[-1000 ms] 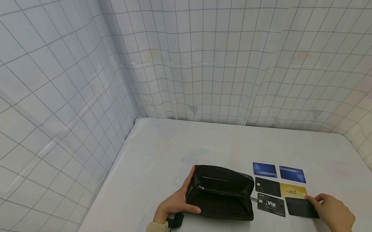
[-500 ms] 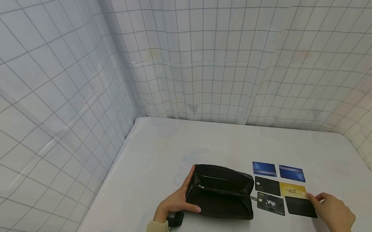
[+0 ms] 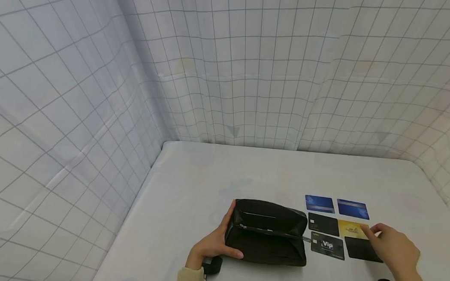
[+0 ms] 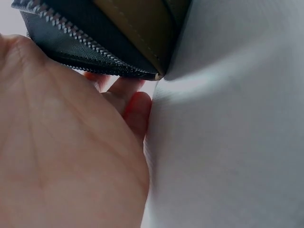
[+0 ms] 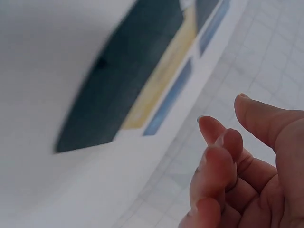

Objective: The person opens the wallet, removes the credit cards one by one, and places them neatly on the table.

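Note:
A black zip wallet (image 3: 268, 251) lies spread on the table, its inside facing up. My left hand (image 3: 215, 244) grips its left end, thumb along the near side and fingers round the far edge. In the left wrist view the wallet's zip teeth (image 4: 80, 35) and brown lining (image 4: 130, 28) show beside the palm. My right hand (image 3: 396, 249) hovers at the right edge of a yellow card (image 3: 349, 228), overlapping the corner of a plain black card (image 3: 359, 248). The right wrist view has its fingers loosely bent, thumb apart, nothing between them.
Left of the yellow card lies a black VIP card (image 3: 323, 224), with a dark grey Vip card (image 3: 327, 246) nearer me. Two blue cards (image 3: 319, 204) form the far row. A zip pull (image 3: 306, 239) sticks out toward the cards. Gridded white curtains surround the white table (image 3: 207, 169).
My right hand has shifted left and slightly away from me, from the right edge of the cards to the yellow card. The left hand and the wallet have stayed put.

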Demonstrator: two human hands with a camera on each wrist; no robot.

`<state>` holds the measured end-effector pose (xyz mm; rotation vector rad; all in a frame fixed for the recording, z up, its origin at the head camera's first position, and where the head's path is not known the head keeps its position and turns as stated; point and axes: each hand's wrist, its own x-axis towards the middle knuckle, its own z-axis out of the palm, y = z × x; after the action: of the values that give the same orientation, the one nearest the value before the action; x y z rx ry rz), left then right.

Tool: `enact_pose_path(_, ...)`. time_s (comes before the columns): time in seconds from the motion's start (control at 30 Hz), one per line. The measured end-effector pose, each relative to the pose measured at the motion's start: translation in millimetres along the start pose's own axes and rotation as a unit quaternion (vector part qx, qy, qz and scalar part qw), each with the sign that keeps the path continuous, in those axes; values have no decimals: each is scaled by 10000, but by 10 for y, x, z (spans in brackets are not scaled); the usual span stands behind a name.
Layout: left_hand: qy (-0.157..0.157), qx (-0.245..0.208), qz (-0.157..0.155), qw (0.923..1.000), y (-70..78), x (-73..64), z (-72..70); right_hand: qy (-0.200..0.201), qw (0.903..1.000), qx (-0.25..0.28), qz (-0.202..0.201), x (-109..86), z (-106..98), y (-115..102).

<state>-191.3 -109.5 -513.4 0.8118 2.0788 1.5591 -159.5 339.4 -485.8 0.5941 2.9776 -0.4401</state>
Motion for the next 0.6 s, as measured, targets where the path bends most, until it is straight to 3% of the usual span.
enact_pose_path(0.17,-19,47,-26,10000,11,-12,6,595,9951,359,-707,-101,-109,-250)
enact_pose_path(0.33,13,72,-29,10000,33,-7,8,1101,9823,637,-1371,-200,-225,-578)
enact_pose_path(0.47,4,154,-101,9998,49,-21,9,1192,9691,795,-2008,-291,-245,-862)
enact_pose_path(0.6,-8,274,-130,9995,44,-28,6,999,9586,844,-2529,-368,-205,-1119)
